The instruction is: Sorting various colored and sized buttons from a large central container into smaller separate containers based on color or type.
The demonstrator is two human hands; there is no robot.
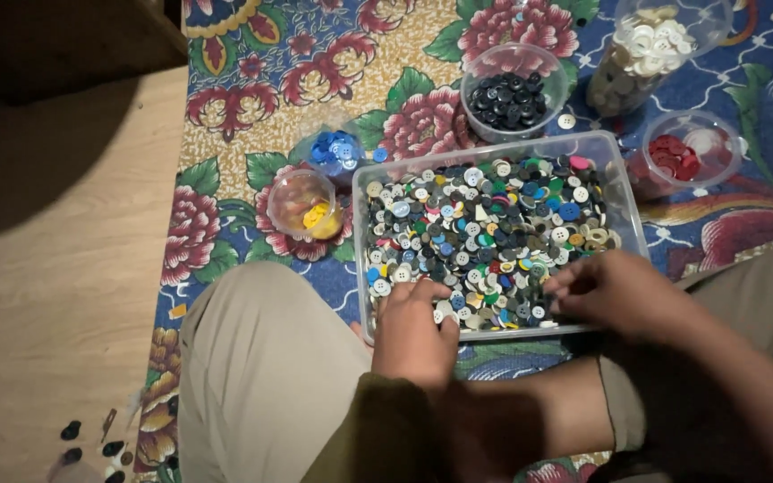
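Both the left hand [415,329] and right hand [615,291] pinch at mixed buttons [485,233]; whether anything is gripped cannot be told. The tub [628,206] remains full, five cups partly filled.

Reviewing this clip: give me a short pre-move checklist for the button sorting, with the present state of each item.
1. Both hands at the mixed buttons: ok; left hand and right hand rest at the near edge of the clear tray.
2. Button pinched in either hand: cannot tell.
3. Black-button cup open: ok.
4. Red-button cup and white-button jar stand upright: not ok; both lie tipped.
5. Yellow-button cup and blue-button cup on the left side: ok.
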